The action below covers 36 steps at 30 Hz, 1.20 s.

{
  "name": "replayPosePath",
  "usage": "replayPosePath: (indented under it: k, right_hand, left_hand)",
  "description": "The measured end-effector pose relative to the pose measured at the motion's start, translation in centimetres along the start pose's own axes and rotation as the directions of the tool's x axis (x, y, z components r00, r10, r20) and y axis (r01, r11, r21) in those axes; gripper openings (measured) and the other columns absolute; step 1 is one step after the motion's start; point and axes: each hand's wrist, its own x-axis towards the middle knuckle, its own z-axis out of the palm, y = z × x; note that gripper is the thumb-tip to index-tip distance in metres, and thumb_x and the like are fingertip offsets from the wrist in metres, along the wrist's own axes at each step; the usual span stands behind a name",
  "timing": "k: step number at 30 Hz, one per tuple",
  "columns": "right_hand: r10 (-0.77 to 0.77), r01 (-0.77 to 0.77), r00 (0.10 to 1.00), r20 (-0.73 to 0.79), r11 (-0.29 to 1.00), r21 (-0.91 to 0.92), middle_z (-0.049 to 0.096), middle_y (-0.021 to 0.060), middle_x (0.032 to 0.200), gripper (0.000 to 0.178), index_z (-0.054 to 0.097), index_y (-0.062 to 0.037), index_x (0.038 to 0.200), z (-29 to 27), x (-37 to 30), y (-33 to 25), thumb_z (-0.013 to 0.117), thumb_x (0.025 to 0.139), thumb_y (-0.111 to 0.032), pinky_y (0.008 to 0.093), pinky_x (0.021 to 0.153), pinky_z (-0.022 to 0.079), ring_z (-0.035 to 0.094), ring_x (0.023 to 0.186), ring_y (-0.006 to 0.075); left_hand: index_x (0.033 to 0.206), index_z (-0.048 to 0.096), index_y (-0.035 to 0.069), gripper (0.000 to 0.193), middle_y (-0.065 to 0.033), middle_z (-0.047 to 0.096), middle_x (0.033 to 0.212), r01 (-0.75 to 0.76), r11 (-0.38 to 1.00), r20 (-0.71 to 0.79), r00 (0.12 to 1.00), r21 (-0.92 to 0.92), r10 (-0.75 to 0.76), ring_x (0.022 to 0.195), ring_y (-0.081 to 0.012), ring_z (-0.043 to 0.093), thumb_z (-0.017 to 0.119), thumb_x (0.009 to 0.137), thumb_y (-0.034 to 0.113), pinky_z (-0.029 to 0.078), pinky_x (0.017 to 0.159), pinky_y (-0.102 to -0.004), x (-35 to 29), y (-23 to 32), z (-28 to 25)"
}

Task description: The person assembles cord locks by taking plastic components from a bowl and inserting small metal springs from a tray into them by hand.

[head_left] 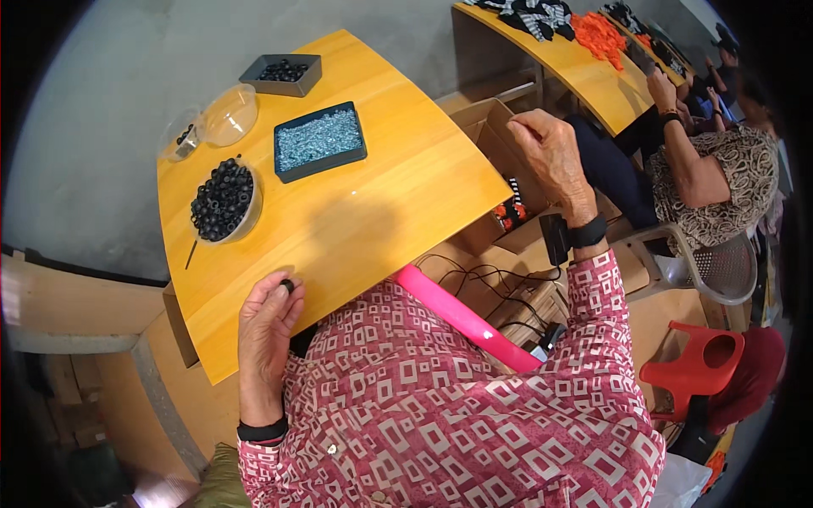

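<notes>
My left hand (269, 326) is over the table's near left edge, its thumb and fingers closed on a small black bead (287, 286). Raised past the table's right corner, my right hand (550, 157) has its fingertips pressed together; whatever they hold, if anything, is too small to see. A clear plastic bowl (253, 217) heaped with round black beads stands beyond my left hand. Right of it, a dark square tray (323, 167) contains fine silvery-blue pieces, perhaps small beads. A thin dark stick (191, 254) lies beside the bowl.
Farther back are a grey tray (294, 88) of black beads and two clear plastic bowls (230, 114). An open cardboard box (483, 118) sits below my right hand, near cables (508, 296) and a pink band (466, 317). A co-worker (720, 169) sits at right, near a red chair (690, 368).
</notes>
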Motion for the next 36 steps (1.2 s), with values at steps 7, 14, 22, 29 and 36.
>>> replayPosePath:
  k: [7,14,22,29,36]
  right_hand:
    - [-0.016,0.011,0.996,0.088,0.999,0.053,0.067,0.0161,0.083,0.013,0.067,0.0011,0.086,1.5,0.1,-0.9,0.065,0.083,-0.011,0.0383,0.067,0.051,0.065,0.076,0.0335]
    - [-0.225,0.180,0.953,0.203,0.959,0.218,0.066,0.0154,0.083,0.013,0.067,0.0008,0.088,5.5,2.2,-7.4,0.064,0.084,-0.011,0.0383,0.069,0.051,0.065,0.077,0.0332]
    - [-0.482,0.434,0.797,0.364,0.876,0.211,0.066,0.0163,0.088,0.015,0.069,-0.0010,0.092,14.6,9.0,-12.1,0.065,0.081,-0.010,0.0404,0.071,0.050,0.064,0.081,0.0329]
    - [-0.387,0.497,0.671,0.632,0.868,0.003,0.068,0.0155,0.093,0.016,0.070,-0.0039,0.091,20.5,11.0,-15.2,0.066,0.079,-0.012,0.0411,0.078,0.052,0.065,0.089,0.0320]
    - [-0.340,0.306,0.764,0.549,0.939,0.157,0.069,0.0172,0.083,0.014,0.071,-0.0016,0.087,20.3,11.3,-12.8,0.065,0.080,-0.012,0.0385,0.073,0.052,0.066,0.081,0.0306]
  left_hand:
    - [0.115,0.061,0.004,0.023,-0.0079,0.068,0.103,0.037,0.999,0.021,0.999,-0.038,-0.037,0.093,-0.0150,0.066,0.060,0.092,0.009,0.054,0.083,-0.0255,-0.3,0.0,0.2]
    - [0.112,0.062,0.003,0.021,-0.0088,0.067,0.103,0.046,0.997,0.021,0.999,-0.067,-0.044,0.094,-0.0155,0.066,0.062,0.091,0.006,0.055,0.083,-0.0254,-0.5,-0.2,-0.1]
    - [0.111,0.062,0.001,0.022,-0.0087,0.066,0.103,0.054,0.989,0.003,0.999,-0.138,-0.054,0.094,-0.0176,0.066,0.064,0.089,0.004,0.056,0.082,-0.0257,-0.9,-0.6,-0.5]
    - [0.112,0.061,0.000,0.023,-0.0076,0.065,0.100,0.077,0.984,0.050,0.996,-0.160,-0.070,0.093,-0.0164,0.066,0.064,0.089,0.005,0.056,0.081,-0.0248,-1.1,-0.6,-0.5]
    - [0.112,0.061,0.000,0.022,-0.0091,0.066,0.101,0.095,0.981,0.058,0.995,-0.169,-0.086,0.091,-0.0160,0.067,0.061,0.090,0.003,0.057,0.081,-0.0254,-1.0,-0.6,-0.8]
